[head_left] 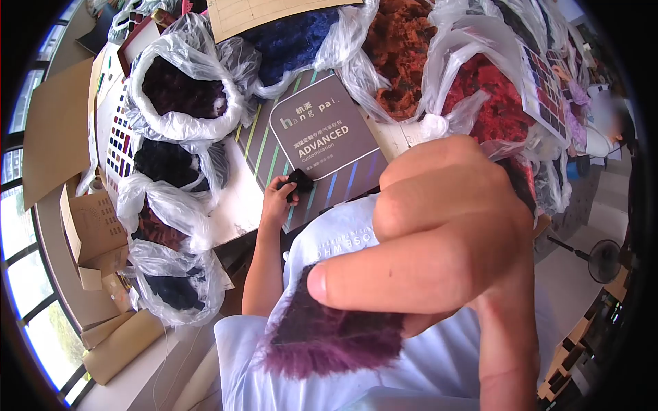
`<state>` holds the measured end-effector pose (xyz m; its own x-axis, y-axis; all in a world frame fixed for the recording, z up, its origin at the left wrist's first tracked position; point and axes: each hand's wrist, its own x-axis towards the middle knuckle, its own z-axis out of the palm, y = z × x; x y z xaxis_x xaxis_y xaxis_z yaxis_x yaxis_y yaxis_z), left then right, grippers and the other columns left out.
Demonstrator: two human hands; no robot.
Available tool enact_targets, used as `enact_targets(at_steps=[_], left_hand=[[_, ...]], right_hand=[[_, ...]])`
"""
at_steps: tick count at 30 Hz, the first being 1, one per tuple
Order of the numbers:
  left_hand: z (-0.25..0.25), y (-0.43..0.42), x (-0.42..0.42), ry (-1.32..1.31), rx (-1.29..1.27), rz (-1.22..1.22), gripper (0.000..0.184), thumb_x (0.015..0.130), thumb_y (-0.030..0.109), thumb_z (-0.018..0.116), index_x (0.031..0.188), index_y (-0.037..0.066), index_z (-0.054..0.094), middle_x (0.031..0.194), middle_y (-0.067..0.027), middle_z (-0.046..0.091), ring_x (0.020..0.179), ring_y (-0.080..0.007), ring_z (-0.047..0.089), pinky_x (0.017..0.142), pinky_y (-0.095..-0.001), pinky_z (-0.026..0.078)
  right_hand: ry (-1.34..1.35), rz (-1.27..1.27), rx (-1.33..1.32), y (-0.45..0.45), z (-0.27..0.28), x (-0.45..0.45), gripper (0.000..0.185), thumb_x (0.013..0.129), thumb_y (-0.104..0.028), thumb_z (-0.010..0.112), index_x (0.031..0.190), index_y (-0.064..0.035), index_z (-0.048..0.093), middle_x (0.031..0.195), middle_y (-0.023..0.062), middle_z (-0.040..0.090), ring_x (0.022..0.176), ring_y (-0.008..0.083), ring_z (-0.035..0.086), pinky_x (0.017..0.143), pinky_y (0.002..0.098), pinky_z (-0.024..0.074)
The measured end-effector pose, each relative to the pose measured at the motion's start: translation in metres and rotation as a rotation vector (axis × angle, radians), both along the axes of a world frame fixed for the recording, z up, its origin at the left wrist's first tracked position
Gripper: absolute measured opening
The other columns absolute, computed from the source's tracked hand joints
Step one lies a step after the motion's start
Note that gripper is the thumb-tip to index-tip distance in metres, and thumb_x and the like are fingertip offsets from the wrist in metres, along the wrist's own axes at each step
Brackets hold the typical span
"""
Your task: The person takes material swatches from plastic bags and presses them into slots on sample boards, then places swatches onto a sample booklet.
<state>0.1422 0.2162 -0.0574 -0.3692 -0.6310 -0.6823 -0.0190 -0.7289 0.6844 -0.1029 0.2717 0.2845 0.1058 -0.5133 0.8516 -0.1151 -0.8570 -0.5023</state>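
Close to the camera, my right hand (pixel 445 226) pinches a dark purple fur swatch (pixel 336 335) between thumb and fingers. Its fluffy edge hangs downward in front of my light shirt. My left hand (pixel 276 200) is farther off, closed around a small black fluffy piece (pixel 300 181) at the near left part of a grey printed box (pixel 329 130). Part of the black piece is hidden by the fingers.
Plastic bags of fluffy material surround the box: dark purple (pixel 181 92), black (pixel 164 164), blue (pixel 291 51), orange-brown (pixel 397 61) and red (pixel 486 96). Colour charts (pixel 120 133) lie at the left. Cardboard boxes (pixel 92 226) stand by the windows, a fan (pixel 604 260) at the right.
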Motion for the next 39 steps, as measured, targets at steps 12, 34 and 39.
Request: enact_targets(at_steps=[12, 34, 39], left_hand=[[0.003, 0.000, -0.003, -0.011, 0.011, -0.014, 0.012, 0.087, 0.005, 0.063, 0.097, 0.007, 0.056, 0.071, -0.0028, 0.058, 0.057, -0.0128, 0.057, 0.052, -0.0263, 0.044], [-0.009, 0.000, 0.002, 0.000, -0.028, -0.051, 0.013, 0.087, 0.006, 0.064, 0.099, 0.009, 0.057, 0.077, -0.0026, 0.060, 0.058, -0.0125, 0.057, 0.052, -0.0274, 0.046], [-0.006, 0.000, 0.001, 0.003, 0.010, -0.033, 0.015, 0.088, 0.007, 0.064, 0.101, 0.010, 0.058, 0.078, -0.0012, 0.060, 0.058, -0.0118, 0.057, 0.052, -0.0266, 0.045]], right_hand=[[0.070, 0.022, 0.413, 0.026, 0.001, -0.024, 0.041, 0.078, -0.031, 0.062, 0.105, -0.0007, 0.062, 0.074, 0.0053, 0.058, 0.046, 0.0111, 0.042, 0.043, 0.0259, 0.0328], [-0.692, 0.211, 1.032, -0.027, -0.183, -0.035, 0.076, 0.090, 0.000, 0.059, 0.155, -0.0136, 0.021, 0.093, -0.0010, 0.057, 0.062, -0.0002, 0.045, 0.049, 0.0159, 0.0358], [-0.951, 0.057, 1.289, -0.024, -0.240, -0.066, 0.026, 0.091, -0.007, 0.062, 0.117, -0.0068, 0.058, 0.085, -0.0007, 0.060, 0.051, 0.0040, 0.048, 0.038, 0.0179, 0.0320]])
